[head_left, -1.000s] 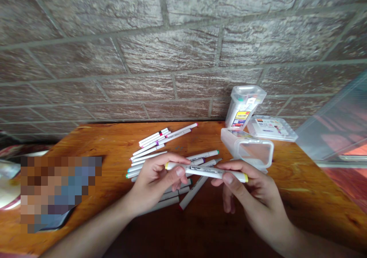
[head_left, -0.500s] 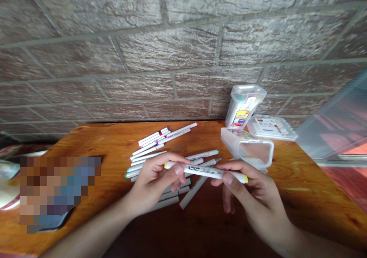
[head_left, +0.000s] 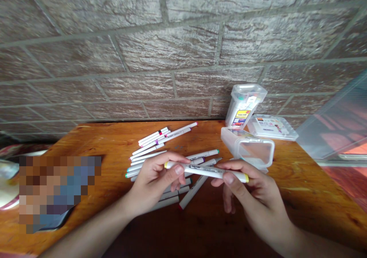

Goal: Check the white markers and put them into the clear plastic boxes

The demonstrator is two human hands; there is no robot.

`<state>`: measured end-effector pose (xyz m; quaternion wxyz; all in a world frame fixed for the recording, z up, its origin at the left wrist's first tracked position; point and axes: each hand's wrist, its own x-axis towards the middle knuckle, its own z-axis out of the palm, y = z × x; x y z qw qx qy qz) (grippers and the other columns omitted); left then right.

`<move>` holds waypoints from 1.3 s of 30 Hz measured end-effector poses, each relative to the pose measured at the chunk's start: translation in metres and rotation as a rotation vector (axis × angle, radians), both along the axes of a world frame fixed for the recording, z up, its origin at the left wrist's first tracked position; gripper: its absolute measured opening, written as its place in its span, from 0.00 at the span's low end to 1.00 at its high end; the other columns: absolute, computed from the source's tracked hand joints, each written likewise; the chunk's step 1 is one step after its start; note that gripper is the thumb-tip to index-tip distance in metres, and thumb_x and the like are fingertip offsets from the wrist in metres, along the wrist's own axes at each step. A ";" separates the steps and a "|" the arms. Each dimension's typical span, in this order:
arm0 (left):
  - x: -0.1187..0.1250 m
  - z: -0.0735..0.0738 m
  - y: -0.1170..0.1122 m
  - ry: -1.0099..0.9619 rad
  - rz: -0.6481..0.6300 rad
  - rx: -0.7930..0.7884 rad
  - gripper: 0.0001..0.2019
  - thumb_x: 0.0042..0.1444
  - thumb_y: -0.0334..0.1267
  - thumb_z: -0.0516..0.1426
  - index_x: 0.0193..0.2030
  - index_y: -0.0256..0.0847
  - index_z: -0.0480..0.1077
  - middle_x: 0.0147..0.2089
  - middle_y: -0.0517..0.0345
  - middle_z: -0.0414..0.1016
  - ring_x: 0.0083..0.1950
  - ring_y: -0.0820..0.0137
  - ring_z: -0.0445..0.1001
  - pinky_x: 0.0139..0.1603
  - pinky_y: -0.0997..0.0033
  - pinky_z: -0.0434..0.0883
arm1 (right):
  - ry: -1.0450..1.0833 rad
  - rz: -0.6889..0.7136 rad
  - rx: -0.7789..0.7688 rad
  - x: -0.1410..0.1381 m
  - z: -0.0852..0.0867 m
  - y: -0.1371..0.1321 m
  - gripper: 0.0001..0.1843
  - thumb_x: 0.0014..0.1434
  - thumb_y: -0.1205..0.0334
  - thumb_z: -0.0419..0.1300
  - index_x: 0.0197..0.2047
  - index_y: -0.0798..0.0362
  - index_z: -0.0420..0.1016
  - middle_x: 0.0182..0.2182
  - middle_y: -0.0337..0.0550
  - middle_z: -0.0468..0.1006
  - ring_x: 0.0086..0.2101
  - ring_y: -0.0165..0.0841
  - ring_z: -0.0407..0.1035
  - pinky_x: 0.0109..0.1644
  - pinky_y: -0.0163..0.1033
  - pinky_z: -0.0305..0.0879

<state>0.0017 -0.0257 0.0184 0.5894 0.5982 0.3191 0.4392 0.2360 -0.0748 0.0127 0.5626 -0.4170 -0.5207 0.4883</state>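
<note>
I hold a white marker with yellow ends [head_left: 205, 171] level above the wooden table [head_left: 301, 197]. My left hand [head_left: 156, 179] pinches its left end between thumb and fingers. My right hand [head_left: 248, 193] pinches its right end the same way. Beneath and behind my hands lie several loose white markers [head_left: 160, 141] with coloured caps, scattered in a heap. Some of them are hidden under my left hand.
A clear plastic box [head_left: 248, 147] lies on its side right of the markers. Behind it an upright clear marker case [head_left: 243, 105] and a flat lid [head_left: 271, 127] stand by the brick wall [head_left: 172, 51]. A large clear bin [head_left: 341, 124] is at the right edge.
</note>
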 end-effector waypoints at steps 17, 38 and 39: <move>0.000 -0.001 0.000 0.032 0.009 0.002 0.11 0.68 0.43 0.64 0.48 0.37 0.80 0.28 0.57 0.81 0.24 0.77 0.72 0.27 0.80 0.71 | -0.020 -0.003 0.019 0.000 0.001 0.000 0.10 0.70 0.54 0.66 0.46 0.51 0.80 0.29 0.42 0.88 0.14 0.26 0.73 0.18 0.29 0.73; 0.002 0.004 -0.001 0.028 0.017 -0.018 0.10 0.64 0.42 0.67 0.45 0.37 0.81 0.27 0.56 0.82 0.24 0.77 0.72 0.26 0.81 0.71 | -0.024 -0.002 -0.014 0.000 0.004 -0.001 0.12 0.69 0.52 0.67 0.45 0.52 0.80 0.29 0.45 0.88 0.15 0.28 0.73 0.18 0.31 0.74; 0.002 0.004 -0.001 0.028 0.019 -0.019 0.10 0.64 0.42 0.67 0.45 0.36 0.81 0.27 0.56 0.82 0.24 0.77 0.72 0.26 0.81 0.71 | -0.026 0.000 -0.015 0.000 0.004 -0.001 0.12 0.69 0.52 0.67 0.45 0.52 0.80 0.29 0.45 0.88 0.15 0.28 0.73 0.18 0.31 0.74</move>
